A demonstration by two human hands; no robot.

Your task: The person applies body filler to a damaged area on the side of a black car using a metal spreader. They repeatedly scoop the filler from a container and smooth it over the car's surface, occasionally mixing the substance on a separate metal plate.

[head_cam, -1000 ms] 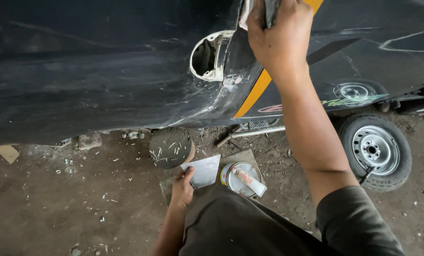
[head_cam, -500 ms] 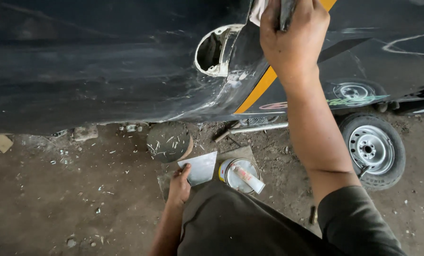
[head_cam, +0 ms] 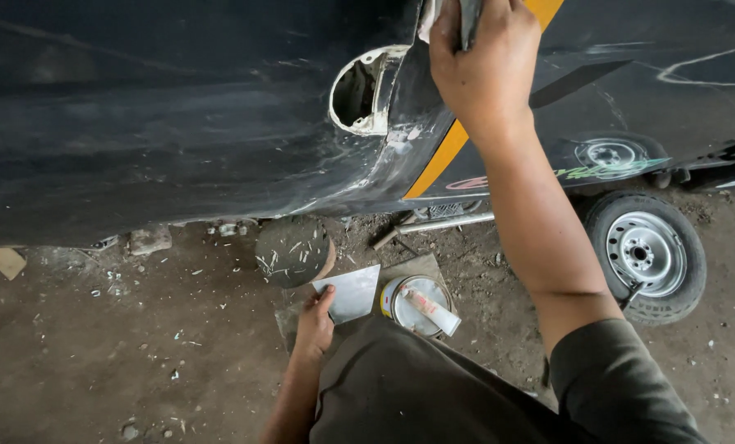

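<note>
The right hand (head_cam: 484, 70) grips a flat grey tool (head_cam: 469, 18) against the black vehicle panel (head_cam: 178, 123), right of the round opening (head_cam: 359, 92). The left hand (head_cam: 314, 325) holds a pale flat plate (head_cam: 352, 293) below that opening, just left of the open round tin (head_cam: 417, 304).

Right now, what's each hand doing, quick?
Left hand: closed on a flat metal spreader, low by the ground.
Right hand: closed on a scraper, pressed against the black car body.

A flat grey metal plate (head_cam: 351, 293) is held low over the dirt floor. A thin grey scraper (head_cam: 469, 18) presses on the dark car body.
</note>
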